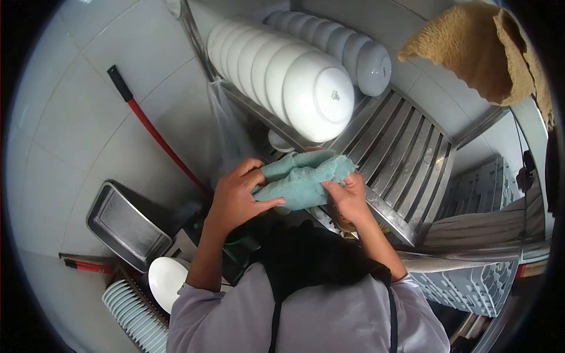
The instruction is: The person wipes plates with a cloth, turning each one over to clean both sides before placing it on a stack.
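Observation:
A folded, pale green cloth (300, 185) is stretched between my two hands in front of my chest. My left hand (238, 191) grips its left end, thumb lying along the near side and fingers curled over the back. At the other end my right hand (348, 197) pinches the cloth between thumb and fingers. Just beyond the cloth, a row of white bowls (318, 97) leans on a slatted metal rack (406, 159), the nearest one showing its base with a small printed mark.
Behind stands a second row of white bowls (374, 67). A brown cloth (471, 53) hangs at upper right. On the left are a red-handled tool (159, 138), a metal tray (126, 223), a white plate (168, 282) and several racked plates (132, 315). Grey plastic crates (465, 288) sit lower right.

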The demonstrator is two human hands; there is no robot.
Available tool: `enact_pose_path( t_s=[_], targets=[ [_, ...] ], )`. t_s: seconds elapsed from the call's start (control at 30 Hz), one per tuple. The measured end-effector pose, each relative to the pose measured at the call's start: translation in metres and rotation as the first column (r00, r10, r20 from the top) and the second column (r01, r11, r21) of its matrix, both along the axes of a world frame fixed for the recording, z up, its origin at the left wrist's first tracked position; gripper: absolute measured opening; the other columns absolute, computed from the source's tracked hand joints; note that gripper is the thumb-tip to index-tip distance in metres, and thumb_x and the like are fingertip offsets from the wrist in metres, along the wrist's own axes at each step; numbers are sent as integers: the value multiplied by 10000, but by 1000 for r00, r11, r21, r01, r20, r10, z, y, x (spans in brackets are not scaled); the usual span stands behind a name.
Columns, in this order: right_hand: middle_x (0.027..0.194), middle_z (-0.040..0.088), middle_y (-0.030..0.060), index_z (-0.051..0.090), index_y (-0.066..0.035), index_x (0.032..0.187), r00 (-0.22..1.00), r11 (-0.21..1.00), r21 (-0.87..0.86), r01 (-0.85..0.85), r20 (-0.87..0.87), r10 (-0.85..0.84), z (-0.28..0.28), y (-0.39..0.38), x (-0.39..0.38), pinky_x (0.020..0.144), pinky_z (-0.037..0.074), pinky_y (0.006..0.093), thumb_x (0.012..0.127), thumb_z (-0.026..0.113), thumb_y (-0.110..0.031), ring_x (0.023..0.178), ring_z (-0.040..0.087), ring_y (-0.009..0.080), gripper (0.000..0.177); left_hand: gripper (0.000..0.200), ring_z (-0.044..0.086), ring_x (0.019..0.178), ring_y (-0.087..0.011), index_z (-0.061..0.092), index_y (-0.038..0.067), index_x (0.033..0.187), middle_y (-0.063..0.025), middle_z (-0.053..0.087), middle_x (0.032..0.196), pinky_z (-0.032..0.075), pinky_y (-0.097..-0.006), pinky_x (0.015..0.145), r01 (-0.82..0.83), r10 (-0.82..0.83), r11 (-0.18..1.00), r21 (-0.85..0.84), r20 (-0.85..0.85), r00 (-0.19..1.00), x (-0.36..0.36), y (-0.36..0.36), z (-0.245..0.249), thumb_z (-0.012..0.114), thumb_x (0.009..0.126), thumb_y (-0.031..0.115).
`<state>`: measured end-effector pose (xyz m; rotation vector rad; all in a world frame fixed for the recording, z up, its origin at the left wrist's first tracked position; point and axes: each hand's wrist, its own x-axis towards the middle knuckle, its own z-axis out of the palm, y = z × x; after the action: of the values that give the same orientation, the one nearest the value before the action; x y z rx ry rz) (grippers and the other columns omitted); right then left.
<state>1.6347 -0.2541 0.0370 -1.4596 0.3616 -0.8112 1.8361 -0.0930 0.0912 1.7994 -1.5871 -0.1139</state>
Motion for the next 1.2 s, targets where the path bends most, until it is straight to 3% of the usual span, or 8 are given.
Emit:
enact_pose_path(
  t_s=[0.33, 0.43, 0.67, 0.77, 0.9, 0.97, 1.13, 1.2],
  targets=[
    [980, 706, 25, 664, -11, 1175, 978, 999, -49, -4, -209, -6, 22, -17, 6, 823, 511, 285, 993, 610, -100, 913, 611, 85, 210, 221, 576, 909, -149, 577, 21, 830, -87, 611, 1100, 479, -284, 800, 272, -167, 962, 36, -709, 685, 17, 1, -21, 761, 891, 128],
    [965, 715, 100, 640, 0, 1180, 954, 990, -135, 36, -289, -74, 29, -20, 5, 835, 517, 330, 1033, 581, -236, 895, 645, 150, 284, 225, 524, 923, -111, 536, 47, 816, -63, 583, 1090, 452, -278, 774, 298, -261, 953, -51, -635, 727, 15, 3, -18, 747, 887, 77],
    [974, 684, 109, 637, 2, 1147, 944, 993, -116, -5, -329, -34, 18, -9, 1, 850, 499, 323, 1054, 556, -304, 899, 610, 158, 331, 304, 424, 674, -47, 518, 114, 784, 38, 447, 725, 375, -249, 635, -362, -28, 893, -267, -836, 548, 27, -15, -56, 632, 1019, 270],
    [972, 676, 70, 645, -7, 1143, 985, 1000, -3, -12, -174, 11, 19, 8, 9, 862, 492, 311, 1059, 552, -303, 901, 586, 134, 322, 225, 544, 730, -83, 610, 81, 908, 16, 605, 826, 446, -239, 689, -544, -69, 811, -215, -959, 276, 10, -25, -57, 595, 1037, 265],
    [1010, 683, 48, 660, -3, 1156, 990, 992, 110, 62, -136, -46, 12, 3, 6, 892, 476, 301, 1058, 559, -315, 971, 579, 109, 342, 385, 637, 1012, -200, 582, 37, 1254, -85, 633, 1176, 527, -318, 873, -316, -95, 949, 0, -954, -283, -27, -29, -62, 559, 1043, 359],
    [1126, 674, 73, 621, -24, 1251, 992, 963, 267, 23, -129, 12, 23, -1, -2, 948, 472, 314, 1056, 559, -319, 1045, 591, 136, 358, 531, 601, 1230, -275, 462, -7, 1436, -156, 536, 1435, 531, -380, 993, -152, -96, 986, -63, -970, -222, -35, -26, -93, 495, 1066, 372],
    [1492, 475, 152, 366, -46, 1502, 887, 435, 815, -383, 457, -75, 10, -9, -33, 1139, 417, 394, 1068, 508, -300, 1293, 528, 255, 523, 422, 678, 1026, -219, 583, 14, 1303, -110, 682, 1149, 550, -342, 892, -124, 36, 991, 41, -998, -46, -63, -45, -31, 650, 999, 299],
    [1478, 482, 147, 380, -32, 1492, 968, 914, 395, -98, 252, -5, -17, 10, -32, 1141, 411, 393, 1070, 500, -263, 1305, 515, 251, 496, 438, 687, 983, -208, 582, 11, 1286, -122, 693, 1107, 559, -362, 836, 8, -102, 995, -102, -977, 189, -63, -63, -44, 675, 984, 314]
  ],
)
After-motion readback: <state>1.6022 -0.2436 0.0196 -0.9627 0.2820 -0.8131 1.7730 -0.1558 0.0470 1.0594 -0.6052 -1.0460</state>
